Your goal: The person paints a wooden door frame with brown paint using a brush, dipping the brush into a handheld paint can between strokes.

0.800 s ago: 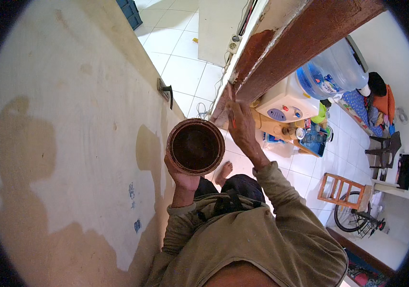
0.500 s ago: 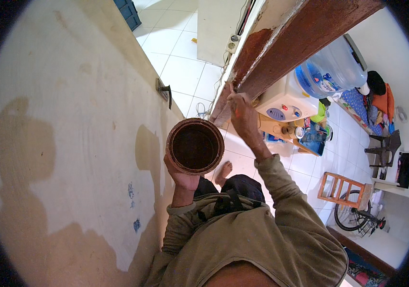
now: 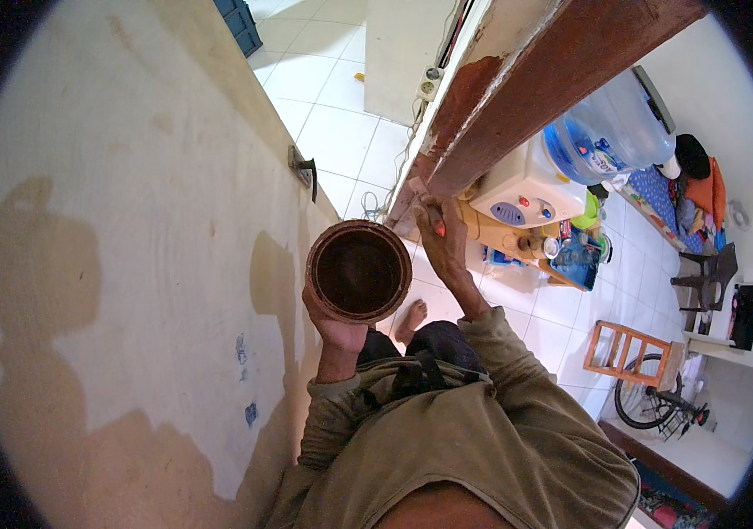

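My left hand grips a round can from below and the side. The can is held upright, its rim smeared brown, with dark brown paint inside. My right hand is closed around a paintbrush, and a bit of red-orange handle shows between the fingers. The brush tip is at the lower part of a brown door frame; whether the bristles touch it I cannot tell. Glossy brown covers much of the frame, while its narrow inner face has paler, patchy areas.
A pale door with a dark handle stands close on the left. Beyond the frame are a water dispenser with a large bottle, a blue tray, a wooden rack and a bicycle wheel.
My right hand has moved down along the door frame toward me, bringing the brush lower. The left hand and the can have hardly moved.
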The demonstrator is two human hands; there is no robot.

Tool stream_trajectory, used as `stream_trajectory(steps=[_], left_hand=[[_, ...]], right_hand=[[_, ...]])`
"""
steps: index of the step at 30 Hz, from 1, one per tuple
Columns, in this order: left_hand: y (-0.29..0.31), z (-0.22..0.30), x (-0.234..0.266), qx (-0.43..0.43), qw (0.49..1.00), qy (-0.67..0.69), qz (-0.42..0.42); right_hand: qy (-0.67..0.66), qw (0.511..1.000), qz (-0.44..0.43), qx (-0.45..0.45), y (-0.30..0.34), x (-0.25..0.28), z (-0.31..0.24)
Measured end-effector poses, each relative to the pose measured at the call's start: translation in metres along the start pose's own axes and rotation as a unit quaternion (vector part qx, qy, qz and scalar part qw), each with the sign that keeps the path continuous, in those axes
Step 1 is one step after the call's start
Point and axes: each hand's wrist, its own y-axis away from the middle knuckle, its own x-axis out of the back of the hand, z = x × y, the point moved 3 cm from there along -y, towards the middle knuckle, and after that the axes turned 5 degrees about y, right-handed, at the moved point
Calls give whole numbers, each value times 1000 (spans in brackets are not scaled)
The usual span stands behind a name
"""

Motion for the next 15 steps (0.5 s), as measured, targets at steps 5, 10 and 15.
stream_trajectory(steps=[5, 10, 15], left_hand=[[-1, 3, 0, 16, 1000, 5, -25], [-2, 4, -4, 15, 1000, 11, -13], [-4, 5, 0, -4, 999, 10, -41]], right_hand=[[2, 1000, 9, -3, -15, -11, 8], [-33, 997, 43, 58, -27, -13, 4], [67, 997, -44, -12, -2, -5, -13]])
